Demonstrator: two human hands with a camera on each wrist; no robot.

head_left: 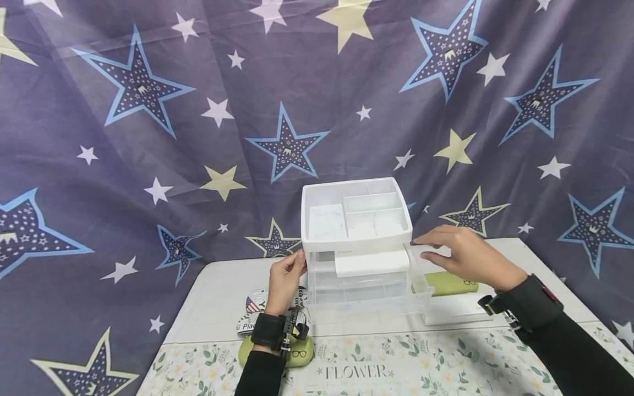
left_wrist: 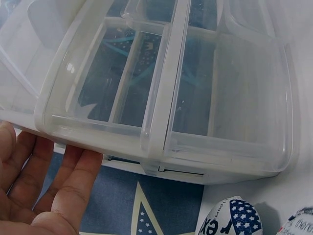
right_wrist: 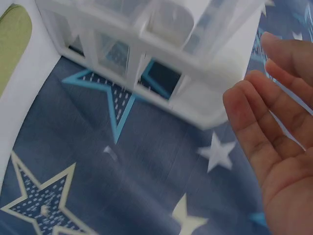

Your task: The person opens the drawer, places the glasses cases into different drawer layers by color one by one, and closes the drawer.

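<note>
A white drawer organizer (head_left: pixel 356 250) with clear drawers stands on the table, a divided tray on its top. Its bottom clear drawer (head_left: pixel 369 308) sticks out at the front. At the organizer's left side my left hand (head_left: pixel 287 278) reaches toward the back. The left wrist view shows the fingertips (left_wrist: pixel 90 159) touching the lower back edge, with the fingers fairly straight. On the other side, my right hand (head_left: pixel 470 256) is spread beside the organizer's upper right edge. Its fingers (right_wrist: pixel 239 107) stand apart from the frame in the right wrist view, with nothing between them.
A green glasses case (head_left: pixel 451 283) lies to the right, near a white flat box (head_left: pixel 458 309). Another green case (head_left: pixel 300 353) rests at front left, below items printed with lettering and a flag (head_left: pixel 253 304). A star-patterned curtain (head_left: pixel 277 55) hangs behind the table.
</note>
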